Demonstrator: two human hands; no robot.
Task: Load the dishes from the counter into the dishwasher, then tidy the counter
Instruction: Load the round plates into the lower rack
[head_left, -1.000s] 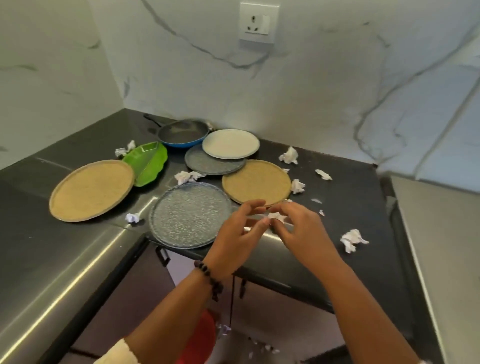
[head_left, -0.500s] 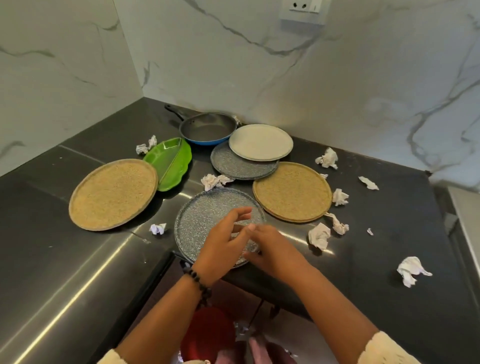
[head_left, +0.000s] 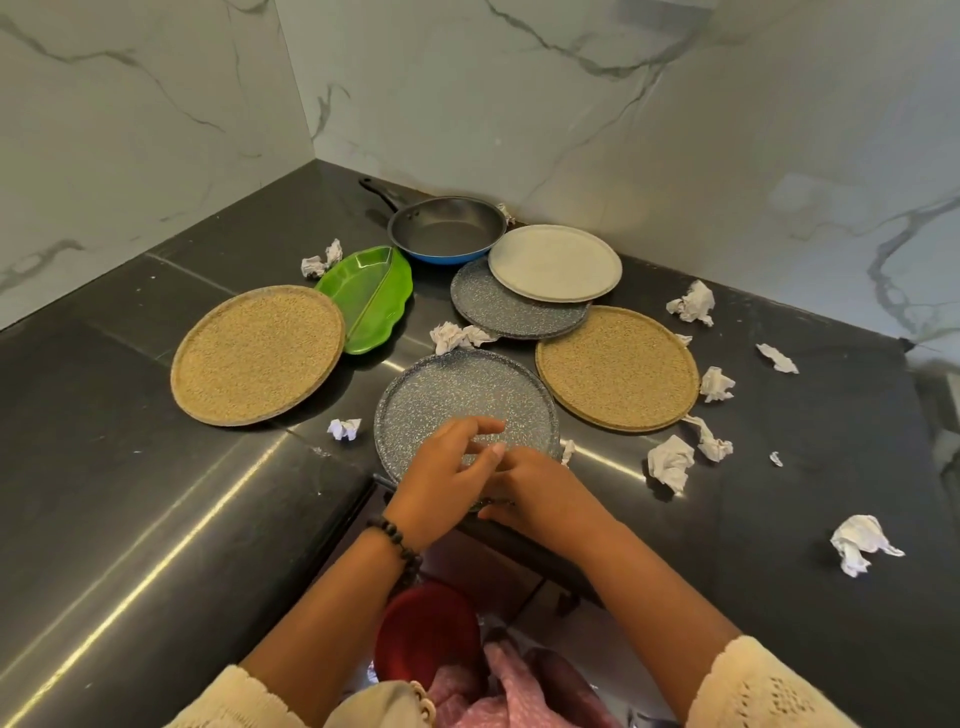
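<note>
A speckled grey plate (head_left: 457, 389) lies at the front edge of the black counter (head_left: 130, 493), its near rim over the edge. My left hand (head_left: 441, 478) hovers above that rim with loosely curved fingers, holding nothing. My right hand (head_left: 540, 493) lies at the same rim and meets the left hand's fingers; its fingertips are hidden. Further back are two tan plates (head_left: 254, 356) (head_left: 618, 369), a green leaf-shaped dish (head_left: 363, 299), a blue frying pan (head_left: 447, 228), a cream plate (head_left: 556, 262) and a second grey plate (head_left: 498, 312) under it.
Several crumpled paper balls are scattered on the counter, among them one by the grey plate (head_left: 670, 462), one at the right (head_left: 862, 543) and one at the left (head_left: 344, 428). Marble walls close the corner. A red object (head_left: 426, 629) shows below the counter edge.
The view tilted down and shifted right. Both hands, fingertips together, moved left from in front of the right tan plate to the near rim of the speckled grey plate.
</note>
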